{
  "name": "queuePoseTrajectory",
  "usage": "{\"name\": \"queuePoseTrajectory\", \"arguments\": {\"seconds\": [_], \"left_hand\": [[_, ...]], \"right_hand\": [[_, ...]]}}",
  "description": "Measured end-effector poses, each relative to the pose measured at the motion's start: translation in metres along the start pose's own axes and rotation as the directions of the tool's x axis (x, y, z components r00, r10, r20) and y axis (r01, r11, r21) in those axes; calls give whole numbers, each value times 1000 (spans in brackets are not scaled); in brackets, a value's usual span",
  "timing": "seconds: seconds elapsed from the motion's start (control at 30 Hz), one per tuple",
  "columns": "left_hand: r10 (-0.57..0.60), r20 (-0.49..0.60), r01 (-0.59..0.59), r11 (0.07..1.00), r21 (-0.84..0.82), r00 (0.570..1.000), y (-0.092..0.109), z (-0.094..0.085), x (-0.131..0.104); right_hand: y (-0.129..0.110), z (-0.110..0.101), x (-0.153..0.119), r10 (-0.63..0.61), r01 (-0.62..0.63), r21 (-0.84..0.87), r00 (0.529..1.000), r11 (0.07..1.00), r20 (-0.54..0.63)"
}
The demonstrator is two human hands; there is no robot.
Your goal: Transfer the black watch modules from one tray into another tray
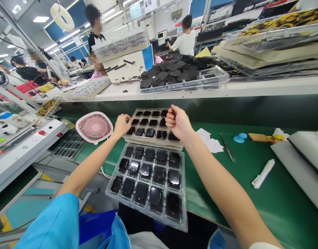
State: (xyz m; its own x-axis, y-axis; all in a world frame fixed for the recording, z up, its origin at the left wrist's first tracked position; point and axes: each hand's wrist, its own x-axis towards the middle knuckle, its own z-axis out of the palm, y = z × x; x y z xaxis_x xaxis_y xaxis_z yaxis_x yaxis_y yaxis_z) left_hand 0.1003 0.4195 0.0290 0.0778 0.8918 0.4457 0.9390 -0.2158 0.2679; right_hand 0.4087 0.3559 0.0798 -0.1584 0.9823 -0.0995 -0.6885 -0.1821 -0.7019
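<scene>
Two clear plastic trays of black square parts lie one behind the other. The near tray [146,183] hangs partly over the table's front edge. Behind it, the far tray [153,142] sits on a stack of similar trays. At the far tray's left edge is my left hand [123,125], its fingers bent and closed near the rim; what they hold, if anything, is hidden. My right hand [176,121] is closed over the far tray's right side, fingers curled in, and I cannot make out anything in it.
A pink fan [94,127] stands left of the trays. To the right lie white tissue [210,140], tweezers [227,148], blue discs [240,137] and a white tool [263,174]. The shelf [122,97] behind bears a heap of black pieces [171,71]. People sit and stand beyond.
</scene>
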Motion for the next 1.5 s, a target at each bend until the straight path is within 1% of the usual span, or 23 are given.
{"name": "queuePoseTrajectory", "arguments": {"seconds": [0.03,0.13,0.17,0.23,0.3,0.37,0.47,0.57,0.63,0.67,0.73,0.8,0.9,1.0,1.1,1.17,1.2,1.27,1.37,1.43,1.5], "left_hand": [[17,30,-17,1000,14,999,-1,-5,-4],[81,185,-95,993,70,979,-2,-19,-20],[99,219,-122,988,92,971,-1,-22,-25],[118,250,-155,979,133,961,0,-26,-34],[103,241,-141,979,146,965,2,-26,-39],[93,219,-115,989,92,971,3,-25,-41],[99,161,-86,993,-85,982,8,-27,-43],[92,66,-71,961,-269,994,18,-35,-46],[55,25,-39,904,-425,998,29,-42,-47],[28,27,-10,853,-521,999,37,-45,-47],[-14,49,45,716,-696,999,55,-51,-47],[-27,54,59,600,-798,998,75,-55,-48],[-4,54,48,517,-855,999,108,-58,-52],[25,96,73,469,-880,995,136,-57,-56],[25,83,64,433,-899,996,153,-52,-57],[10,62,52,414,-909,998,161,-48,-58],[-2,59,54,403,-913,998,164,-46,-58],[-24,67,71,380,-922,997,169,-42,-60],[-52,68,82,355,-931,996,174,-38,-64],[-78,39,65,366,-928,996,170,-39,-64],[-106,-18,26,402,-915,994,156,-41,-60]], "right_hand": [[0,-1,1,1,-1,11,1000,1000,9],[1,-2,2,-8,7,28,999,1000,31],[1,-2,2,-9,9,17,999,1000,34],[3,-1,1,-11,12,-28,999,1000,36],[5,1,1,-22,25,-77,999,997,38],[7,2,0,-34,39,-111,998,993,47],[8,3,0,-29,37,-130,998,991,59],[8,3,0,6,1,-119,998,993,57],[9,4,0,16,-7,-127,998,992,67],[11,4,1,9,3,-149,997,989,75],[16,4,2,-23,42,-229,996,972,82],[22,5,3,-65,91,-333,994,939,90],[32,5,4,-167,206,-482,978,852,123],[39,7,-1,-307,355,-573,934,738,183],[41,12,-12,-374,461,-614,886,640,274],[42,17,-20,-385,489,-625,871,608,306],[43,19,-23,-393,493,-624,868,607,303],[45,21,-26,-424,486,-598,869,637,254],[47,20,-22,-479,461,-537,870,706,117],[45,17,-14,-481,427,-478,877,768,11],[39,13,-6,-426,369,-380,902,848,-75]]}}
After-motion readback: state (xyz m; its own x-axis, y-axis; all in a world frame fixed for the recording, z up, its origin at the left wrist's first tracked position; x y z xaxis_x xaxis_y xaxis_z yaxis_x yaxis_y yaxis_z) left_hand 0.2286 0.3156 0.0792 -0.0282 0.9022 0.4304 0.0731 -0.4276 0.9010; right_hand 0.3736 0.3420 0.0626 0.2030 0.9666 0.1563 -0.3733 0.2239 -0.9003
